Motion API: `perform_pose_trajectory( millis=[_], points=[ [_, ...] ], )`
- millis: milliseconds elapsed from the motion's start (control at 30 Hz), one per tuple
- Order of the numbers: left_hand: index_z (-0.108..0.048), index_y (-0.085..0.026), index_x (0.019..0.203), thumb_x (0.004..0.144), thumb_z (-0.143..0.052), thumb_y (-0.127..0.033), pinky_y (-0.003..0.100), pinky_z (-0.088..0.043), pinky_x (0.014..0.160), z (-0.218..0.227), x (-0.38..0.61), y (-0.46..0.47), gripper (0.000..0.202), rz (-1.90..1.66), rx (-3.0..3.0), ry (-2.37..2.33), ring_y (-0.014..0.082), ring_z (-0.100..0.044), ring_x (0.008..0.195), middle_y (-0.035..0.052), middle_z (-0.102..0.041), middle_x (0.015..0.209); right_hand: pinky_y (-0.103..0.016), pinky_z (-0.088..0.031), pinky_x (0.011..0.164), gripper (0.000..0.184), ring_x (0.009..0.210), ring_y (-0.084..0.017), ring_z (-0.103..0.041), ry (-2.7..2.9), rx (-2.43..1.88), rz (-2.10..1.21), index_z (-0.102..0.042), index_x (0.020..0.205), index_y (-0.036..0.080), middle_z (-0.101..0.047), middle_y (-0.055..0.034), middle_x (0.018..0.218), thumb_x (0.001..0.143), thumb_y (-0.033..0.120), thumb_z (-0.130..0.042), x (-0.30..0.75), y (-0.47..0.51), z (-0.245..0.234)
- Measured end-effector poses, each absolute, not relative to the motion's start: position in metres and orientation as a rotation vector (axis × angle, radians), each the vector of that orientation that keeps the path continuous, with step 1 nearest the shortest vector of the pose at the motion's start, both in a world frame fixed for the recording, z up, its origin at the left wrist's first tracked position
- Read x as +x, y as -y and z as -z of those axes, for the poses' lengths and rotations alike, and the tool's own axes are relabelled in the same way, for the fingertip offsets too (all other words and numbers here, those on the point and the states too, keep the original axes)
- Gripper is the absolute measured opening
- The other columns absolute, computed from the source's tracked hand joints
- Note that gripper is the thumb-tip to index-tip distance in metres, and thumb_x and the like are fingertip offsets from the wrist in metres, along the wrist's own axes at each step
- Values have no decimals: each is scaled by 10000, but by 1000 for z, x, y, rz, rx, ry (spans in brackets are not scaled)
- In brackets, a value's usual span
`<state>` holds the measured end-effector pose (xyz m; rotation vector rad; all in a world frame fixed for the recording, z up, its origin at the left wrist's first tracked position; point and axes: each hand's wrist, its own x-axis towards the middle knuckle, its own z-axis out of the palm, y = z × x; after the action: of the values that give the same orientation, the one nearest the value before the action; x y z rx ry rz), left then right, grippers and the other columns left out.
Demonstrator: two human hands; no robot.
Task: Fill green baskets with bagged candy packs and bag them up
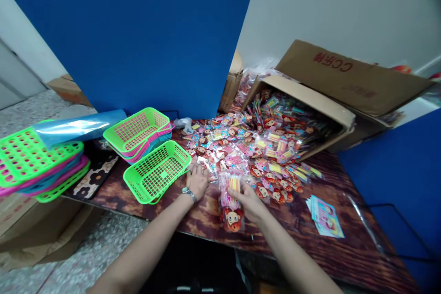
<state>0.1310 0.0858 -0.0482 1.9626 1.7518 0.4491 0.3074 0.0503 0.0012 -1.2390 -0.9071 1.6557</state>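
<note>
My right hand is closed around a clear plastic packet with a red-haired doll-face picture and yellow and pink sticks inside, near the table's front edge. More packets may lie under it; I cannot tell how many. My left hand rests palm down with fingers stretched out, at the near left edge of a wide pile of similar packets. Just left of that hand stands a green plastic basket with nothing in it. A watch circles my left wrist.
A tipped cardboard box spills packets at the right. Behind the green basket sit stacked baskets; another stack is at far left beside a blue plastic roll. Printed cards lie at right. A blue panel stands behind.
</note>
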Motion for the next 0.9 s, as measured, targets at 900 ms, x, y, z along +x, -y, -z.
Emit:
perform_pose_trajectory(
  millis=[900],
  points=[
    [-397, -139, 1234, 769, -550, -302, 254, -420, 617, 71, 109, 3, 517, -1207, 1172, -1732, 138, -530, 617, -44, -489, 686, -323, -531, 669, 437, 711, -190, -667, 813, -1074, -2003, -564, 985, 186, -703, -39, 877, 625, 322, -772, 249, -47, 11]
  ],
)
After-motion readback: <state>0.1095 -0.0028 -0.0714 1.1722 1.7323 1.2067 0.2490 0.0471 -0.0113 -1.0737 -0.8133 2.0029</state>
